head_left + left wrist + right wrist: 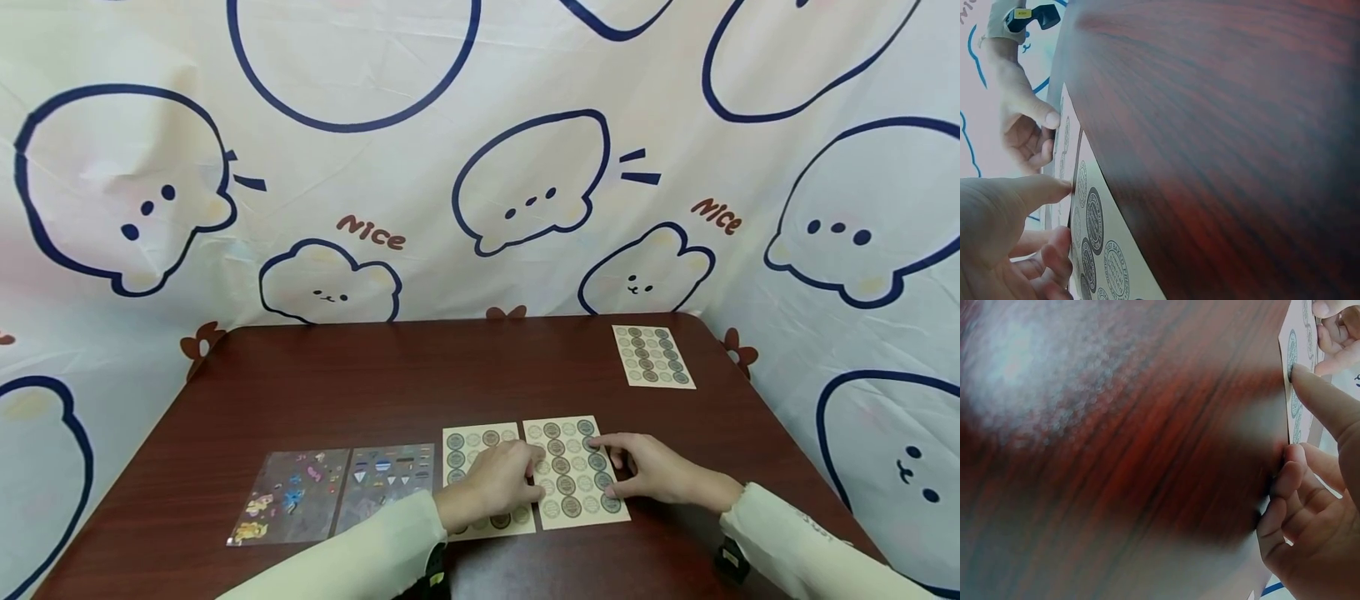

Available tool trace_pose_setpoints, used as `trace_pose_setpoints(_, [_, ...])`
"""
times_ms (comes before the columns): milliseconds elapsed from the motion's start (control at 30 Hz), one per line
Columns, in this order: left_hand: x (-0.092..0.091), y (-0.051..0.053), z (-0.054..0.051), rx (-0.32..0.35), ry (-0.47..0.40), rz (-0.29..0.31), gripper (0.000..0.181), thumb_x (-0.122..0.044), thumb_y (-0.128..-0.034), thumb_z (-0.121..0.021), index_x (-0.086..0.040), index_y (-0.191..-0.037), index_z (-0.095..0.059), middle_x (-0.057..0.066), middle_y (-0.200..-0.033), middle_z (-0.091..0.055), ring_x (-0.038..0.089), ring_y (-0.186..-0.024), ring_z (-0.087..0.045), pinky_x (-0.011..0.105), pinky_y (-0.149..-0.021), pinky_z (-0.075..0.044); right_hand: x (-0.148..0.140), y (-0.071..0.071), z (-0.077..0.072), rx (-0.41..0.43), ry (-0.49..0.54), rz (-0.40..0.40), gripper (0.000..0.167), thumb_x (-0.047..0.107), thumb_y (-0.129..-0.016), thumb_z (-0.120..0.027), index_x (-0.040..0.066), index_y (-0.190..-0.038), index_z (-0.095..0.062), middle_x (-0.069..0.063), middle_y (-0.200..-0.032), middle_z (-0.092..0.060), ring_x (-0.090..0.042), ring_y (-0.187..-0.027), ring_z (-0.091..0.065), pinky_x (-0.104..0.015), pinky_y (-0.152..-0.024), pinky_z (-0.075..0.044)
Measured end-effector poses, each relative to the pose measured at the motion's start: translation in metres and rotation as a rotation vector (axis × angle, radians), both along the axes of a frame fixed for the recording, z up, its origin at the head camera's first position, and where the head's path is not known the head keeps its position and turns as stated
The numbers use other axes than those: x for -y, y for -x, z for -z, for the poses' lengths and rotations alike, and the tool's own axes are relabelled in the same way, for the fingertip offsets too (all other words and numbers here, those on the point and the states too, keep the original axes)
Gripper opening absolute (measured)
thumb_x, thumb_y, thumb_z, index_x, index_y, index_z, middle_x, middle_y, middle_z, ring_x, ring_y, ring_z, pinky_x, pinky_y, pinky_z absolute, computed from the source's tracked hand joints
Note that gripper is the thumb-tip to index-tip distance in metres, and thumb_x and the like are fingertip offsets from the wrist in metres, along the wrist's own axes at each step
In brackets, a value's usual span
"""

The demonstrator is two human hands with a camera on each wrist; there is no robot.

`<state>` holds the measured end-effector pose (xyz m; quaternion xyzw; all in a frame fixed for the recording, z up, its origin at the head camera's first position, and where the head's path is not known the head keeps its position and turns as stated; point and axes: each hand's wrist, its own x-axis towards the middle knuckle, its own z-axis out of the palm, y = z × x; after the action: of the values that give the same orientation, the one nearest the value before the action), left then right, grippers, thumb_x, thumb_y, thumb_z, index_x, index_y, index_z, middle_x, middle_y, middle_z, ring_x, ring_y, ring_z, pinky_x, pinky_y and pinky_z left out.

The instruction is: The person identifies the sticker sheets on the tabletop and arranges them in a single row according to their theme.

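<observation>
Two cream sheets printed with rows of round stamp-like stickers lie side by side on the table in the head view: a left sheet (468, 437) and a right sheet (566, 467). My left hand (495, 479) lies across the left sheet, with thumb and fingertips at the seam between the two. Along the right sheet's outer edge, my right hand (660, 471) touches it with index finger and thumb. The right thumb (1319, 394) rests on the printed face in the right wrist view, the other fingers loosely bent beside the edge. Part of the left sheet is hidden.
Left of the cream sheets are two clear sticker sheets, one with colourful figures (292, 496) and one with small badge shapes (386, 479). Another cream sheet of round stickers (652, 357) lies at the back right of the dark wooden table (420, 375). A printed cloth (427, 192) hangs behind.
</observation>
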<state>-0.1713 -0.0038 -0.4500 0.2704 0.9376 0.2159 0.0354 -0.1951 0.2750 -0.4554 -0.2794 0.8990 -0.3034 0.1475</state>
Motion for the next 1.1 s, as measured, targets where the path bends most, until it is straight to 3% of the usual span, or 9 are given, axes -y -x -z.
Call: trace_pose_setpoints(1100, [-0.0012,0.0009,-0.0030,-0.003,0.024,-0.001,0.027,-0.025,-0.0778,-0.082,-0.013,-0.073,-0.058,-0.011,-0.064,-0.042,0.004,-0.056,-0.039,0.023,-0.047,-0.031,0.0001,0.0027,-0.0045,0.009,-0.023,-0.010,0.065,0.032,-0.080,-0.086,0.005,-0.134,-0.060,0.002,-0.084,-0.053,0.000,-0.061,-0.041,-0.019,-0.057,-0.039])
